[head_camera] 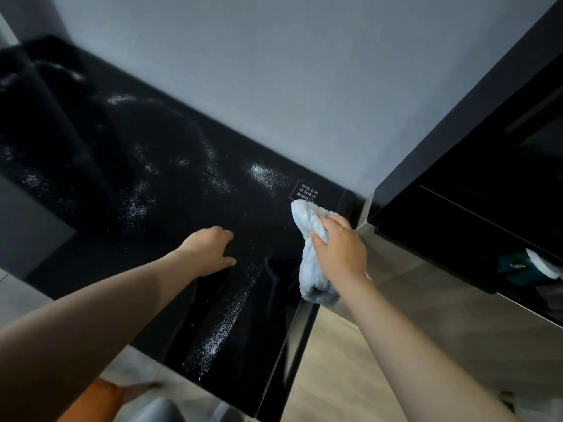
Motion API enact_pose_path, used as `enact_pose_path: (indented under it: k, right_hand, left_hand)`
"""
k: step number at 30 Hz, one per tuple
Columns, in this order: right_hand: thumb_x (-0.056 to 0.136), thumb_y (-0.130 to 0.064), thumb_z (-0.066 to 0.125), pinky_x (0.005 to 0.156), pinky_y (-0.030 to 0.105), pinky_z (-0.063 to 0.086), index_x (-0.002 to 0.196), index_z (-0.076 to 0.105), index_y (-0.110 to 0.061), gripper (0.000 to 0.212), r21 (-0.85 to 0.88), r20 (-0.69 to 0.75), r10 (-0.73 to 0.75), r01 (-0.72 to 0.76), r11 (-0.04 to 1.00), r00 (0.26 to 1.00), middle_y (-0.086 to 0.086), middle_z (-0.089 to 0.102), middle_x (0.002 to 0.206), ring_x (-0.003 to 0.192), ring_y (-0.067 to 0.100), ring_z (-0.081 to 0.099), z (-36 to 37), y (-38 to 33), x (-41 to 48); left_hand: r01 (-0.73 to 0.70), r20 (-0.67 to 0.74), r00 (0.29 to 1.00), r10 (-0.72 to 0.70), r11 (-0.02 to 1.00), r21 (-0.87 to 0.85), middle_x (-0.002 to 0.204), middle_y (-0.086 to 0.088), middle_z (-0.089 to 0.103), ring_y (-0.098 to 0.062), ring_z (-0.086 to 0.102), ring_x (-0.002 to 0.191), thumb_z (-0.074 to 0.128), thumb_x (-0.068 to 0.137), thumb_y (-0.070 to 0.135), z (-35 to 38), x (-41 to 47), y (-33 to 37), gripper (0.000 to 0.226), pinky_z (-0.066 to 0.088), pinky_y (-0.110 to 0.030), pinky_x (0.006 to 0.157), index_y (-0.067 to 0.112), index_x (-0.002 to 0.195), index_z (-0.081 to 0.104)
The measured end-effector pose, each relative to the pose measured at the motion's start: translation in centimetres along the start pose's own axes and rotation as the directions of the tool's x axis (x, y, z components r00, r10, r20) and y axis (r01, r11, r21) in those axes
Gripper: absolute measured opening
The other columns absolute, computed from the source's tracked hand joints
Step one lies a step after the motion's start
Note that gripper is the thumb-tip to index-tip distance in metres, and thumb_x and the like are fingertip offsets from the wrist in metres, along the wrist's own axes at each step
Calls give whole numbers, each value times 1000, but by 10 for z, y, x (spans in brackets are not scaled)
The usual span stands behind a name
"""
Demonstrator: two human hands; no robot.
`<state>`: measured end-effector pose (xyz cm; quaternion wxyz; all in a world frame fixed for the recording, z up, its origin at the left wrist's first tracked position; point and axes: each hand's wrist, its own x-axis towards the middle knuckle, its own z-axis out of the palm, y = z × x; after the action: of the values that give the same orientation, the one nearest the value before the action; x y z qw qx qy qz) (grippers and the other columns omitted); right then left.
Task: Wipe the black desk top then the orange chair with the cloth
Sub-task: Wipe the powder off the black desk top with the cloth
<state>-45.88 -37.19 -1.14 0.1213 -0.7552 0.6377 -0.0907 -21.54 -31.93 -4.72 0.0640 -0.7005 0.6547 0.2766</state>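
Our right hand (341,251) grips the cloth (307,217), fingers curled round it, at the far right corner of the desk (170,208). Dust (225,327) lies left and near of it. Our left hand (210,251) rests on the desk, loosely bent, empty.

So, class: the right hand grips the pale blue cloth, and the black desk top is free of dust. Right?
No: the head view shows white dust streaked across the desk top. The right hand does grip the cloth.

we count one left hand (210,252), one right hand (341,254), one fluffy pale-blue cloth (306,216), one glossy black table (182,214), one orange chair (91,403).
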Motion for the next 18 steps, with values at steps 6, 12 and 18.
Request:
enact_pose_path:
  k: [6,12,18]
  right_hand:
    - [95,-35,52,91,35,48,135,52,-22,42,20,48,23,-24,1000,999,-10,43,142,119,21,51,11,17,49]
    - [95,-35,53,88,34,48,133,53,-20,41,29,26,75,-75,997,997,-8,45,141,115,23,54,33,22,94]
    - [95,-34,52,90,34,46,130,55,-21,38,13,20,129,-129,992,991,-6,46,140,115,24,55,53,31,152]
  left_hand:
    - [-9,5,1000,9,1000,-21,142,0,44,-22,44,128,63,87,44,-4,45,-2,64,44,-38,103,22,143,40]
    - [25,-16,1000,-24,993,116,160,-4,5,-29,5,147,59,84,57,-3,95,-16,88,15,-46,119,27,153,13]
    - [38,77,996,-54,981,192,158,-3,-21,-29,-13,147,68,71,65,12,127,-33,115,5,-54,117,31,152,-5]
